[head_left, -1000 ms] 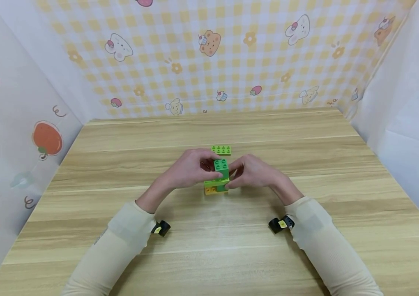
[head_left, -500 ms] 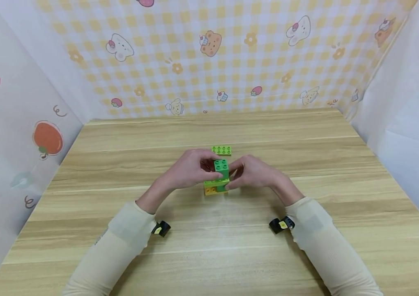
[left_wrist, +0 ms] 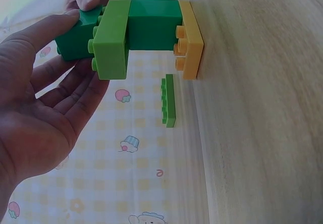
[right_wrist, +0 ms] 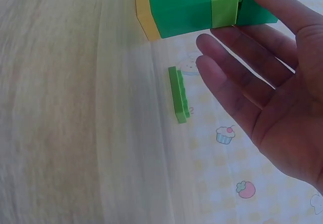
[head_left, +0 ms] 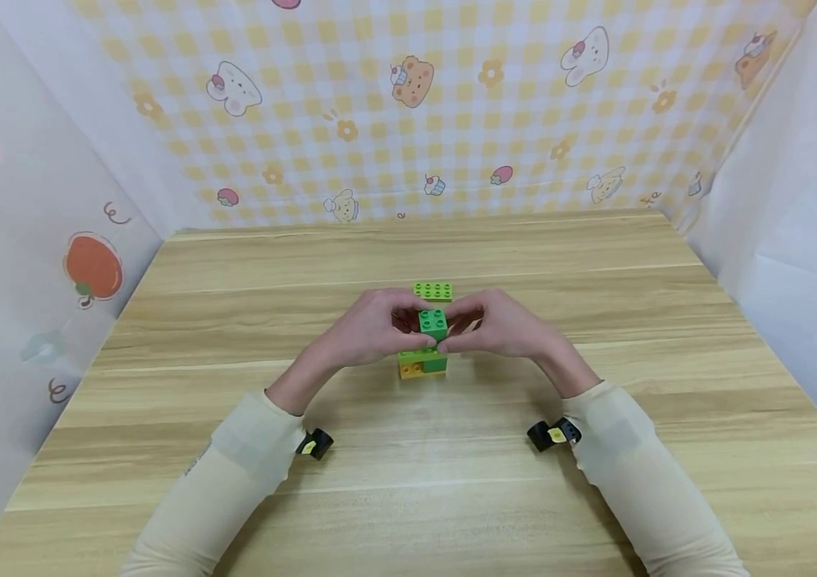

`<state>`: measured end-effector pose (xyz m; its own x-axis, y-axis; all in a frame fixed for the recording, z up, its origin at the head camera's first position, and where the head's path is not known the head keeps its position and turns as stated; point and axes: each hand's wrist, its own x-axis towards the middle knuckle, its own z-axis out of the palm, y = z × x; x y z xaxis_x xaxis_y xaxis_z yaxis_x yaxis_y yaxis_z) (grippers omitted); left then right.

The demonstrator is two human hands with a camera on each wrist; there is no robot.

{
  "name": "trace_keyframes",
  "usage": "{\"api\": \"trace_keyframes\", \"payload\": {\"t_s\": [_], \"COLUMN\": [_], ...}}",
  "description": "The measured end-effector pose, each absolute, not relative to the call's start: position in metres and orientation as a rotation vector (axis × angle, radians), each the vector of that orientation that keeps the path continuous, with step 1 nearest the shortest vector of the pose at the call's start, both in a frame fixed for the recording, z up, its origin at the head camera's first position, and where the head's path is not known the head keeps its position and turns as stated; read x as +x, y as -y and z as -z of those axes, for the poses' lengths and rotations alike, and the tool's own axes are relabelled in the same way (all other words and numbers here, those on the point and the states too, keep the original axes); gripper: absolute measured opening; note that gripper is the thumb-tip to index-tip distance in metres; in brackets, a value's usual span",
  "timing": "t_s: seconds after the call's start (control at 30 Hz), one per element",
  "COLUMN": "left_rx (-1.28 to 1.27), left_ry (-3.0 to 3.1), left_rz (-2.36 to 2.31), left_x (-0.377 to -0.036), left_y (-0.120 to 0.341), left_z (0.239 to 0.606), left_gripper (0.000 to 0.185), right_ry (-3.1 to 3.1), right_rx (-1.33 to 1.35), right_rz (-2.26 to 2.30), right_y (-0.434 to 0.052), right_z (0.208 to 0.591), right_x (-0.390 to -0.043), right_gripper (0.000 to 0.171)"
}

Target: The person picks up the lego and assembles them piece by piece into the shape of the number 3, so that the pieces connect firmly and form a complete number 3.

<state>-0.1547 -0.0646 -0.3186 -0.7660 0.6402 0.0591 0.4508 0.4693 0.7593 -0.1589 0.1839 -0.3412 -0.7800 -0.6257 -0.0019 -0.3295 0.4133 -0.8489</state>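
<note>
In the head view a short stack stands mid-table: an orange plate (head_left: 411,371) at the bottom, a green toy building block (head_left: 435,365), a lime brick (head_left: 412,356), and another green block (head_left: 433,321) on top. My left hand (head_left: 378,330) pinches the top green block from the left, thumb on its near side. From the right, my right hand (head_left: 498,324) holds that same block, thumb in front and index finger behind. A stud shows in a narrow gap between the lime brick (right_wrist: 223,3) and the top green block (right_wrist: 257,7) in the right wrist view.
A lime plate (head_left: 433,292) with several studs lies on the wooden table (head_left: 408,481) just behind the stack. Past the table's far edge hangs a yellow checked cloth (head_left: 351,96). White sheets (head_left: 805,224) bound the sides.
My right hand has risen slightly; its thumb has shifted from the lower green block to the top one. The left hand and the stack stay nearly in place.
</note>
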Motion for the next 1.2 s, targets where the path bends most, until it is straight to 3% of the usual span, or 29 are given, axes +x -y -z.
{"api": "trace_keyframes", "payload": {"t_s": [0.83, 1.2], "left_rx": [0.915, 0.921], "left_ry": [-2.438, -2.418], "left_rz": [-1.210, -1.151], "left_x": [-0.1539, -0.1554], "left_y": [0.0694, 0.0743], "left_z": [0.3206, 0.3251], "left_gripper": [0.040, 0.053], "right_ry": [-2.293, -2.299], "right_rx": [-0.833, -0.803], "right_rz": [1.370, 1.363], "right_y": [-0.1810, -0.1800], "right_z": [0.3409, 0.3416], "right_x": [-0.1595, -0.1596], "right_gripper": [0.028, 0.029]}}
